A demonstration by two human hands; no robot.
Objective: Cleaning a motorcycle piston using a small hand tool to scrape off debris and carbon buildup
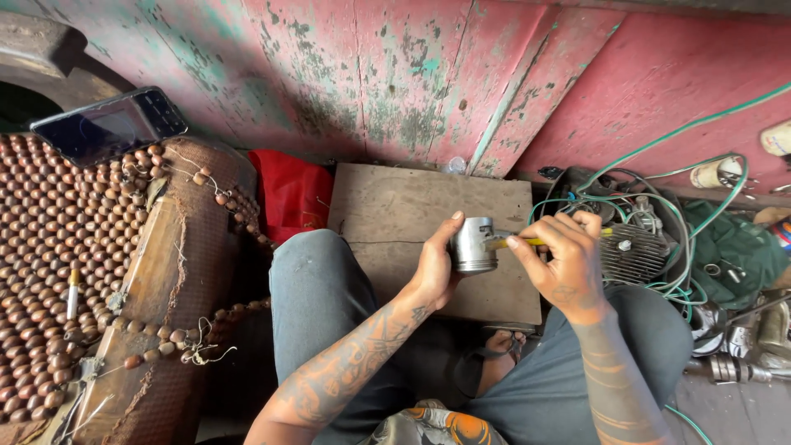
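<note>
Head view, seated over a wooden board [395,206] that serves as my work surface. My left hand [432,268] is closed around one metal piston [473,245], holding it on its side above the board, crown toward my palm. My right hand [568,264] pinches one yellow-handled tool [527,241], its tip at the open skirt of the piston. As I judge it, the step in hand is working at the inside or rim of the piston; the next move calls for a steady left grip and a small, controlled push of the tool so the tip does not slip. Counts: one piston, one tool, one board. Alongside: one beaded seat cover [58,272] with one phone [111,124] at its top, one red cloth [292,194], several looped green wires [676,214], too tangled to count.
</note>
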